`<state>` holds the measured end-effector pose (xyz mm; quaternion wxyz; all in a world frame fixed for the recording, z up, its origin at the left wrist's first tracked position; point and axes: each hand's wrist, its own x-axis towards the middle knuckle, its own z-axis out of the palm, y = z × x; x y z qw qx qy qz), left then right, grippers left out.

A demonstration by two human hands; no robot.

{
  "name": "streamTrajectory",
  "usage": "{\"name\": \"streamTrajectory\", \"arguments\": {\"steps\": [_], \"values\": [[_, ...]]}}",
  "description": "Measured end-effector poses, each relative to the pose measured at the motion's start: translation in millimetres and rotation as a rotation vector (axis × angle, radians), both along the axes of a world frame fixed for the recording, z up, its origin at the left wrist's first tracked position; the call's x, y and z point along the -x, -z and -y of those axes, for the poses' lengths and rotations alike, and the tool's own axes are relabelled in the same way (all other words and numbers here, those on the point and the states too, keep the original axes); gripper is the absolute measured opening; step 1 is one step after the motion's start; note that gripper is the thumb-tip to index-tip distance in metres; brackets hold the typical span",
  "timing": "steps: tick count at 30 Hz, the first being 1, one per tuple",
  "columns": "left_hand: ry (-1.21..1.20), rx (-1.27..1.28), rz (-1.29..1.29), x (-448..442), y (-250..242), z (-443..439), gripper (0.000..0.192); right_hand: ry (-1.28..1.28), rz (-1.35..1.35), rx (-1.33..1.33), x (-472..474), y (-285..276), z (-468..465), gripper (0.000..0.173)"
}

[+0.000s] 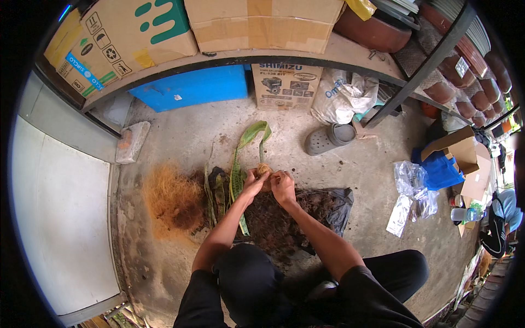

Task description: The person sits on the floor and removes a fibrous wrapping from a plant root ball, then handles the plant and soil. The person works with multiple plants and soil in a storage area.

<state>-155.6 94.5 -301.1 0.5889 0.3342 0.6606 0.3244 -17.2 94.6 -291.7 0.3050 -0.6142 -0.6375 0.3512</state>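
My left hand (255,184) grips a small ball of tan coconut fibre (263,168) at the base of a long, bent, yellow-edged snake plant leaf (253,130). At the ball's right side, my right hand (283,184) has its fingers pinched; whether fibre is between them cannot be told. Dark fibrous growing material (270,229) lies under my forearms on a black plastic sheet (343,205). Left of it are more long leaves (219,190) and a loose heap of orange-brown coconut fibre (172,201) on the concrete floor.
A grey clog (329,139) stands beyond my right hand. Ahead, a shelf (229,57) holds cardboard boxes (266,24), with a blue box (192,90) below. Clear plastic bags (414,184) and a blue bag (441,170) lie right. A pale block (132,143) lies left.
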Motion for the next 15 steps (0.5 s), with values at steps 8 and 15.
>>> {"name": "streamTrajectory", "arguments": {"steps": [8,15], "values": [[0.157,-0.097,-0.304,2.2,8.1,-5.9,0.064,0.060,0.010,0.022,16.1,28.9,6.1,0.016],[0.249,-0.194,-0.545,4.4,42.7,-2.3,0.054,-0.085,0.020,0.026,14.4,22.4,0.2,0.019]]}}
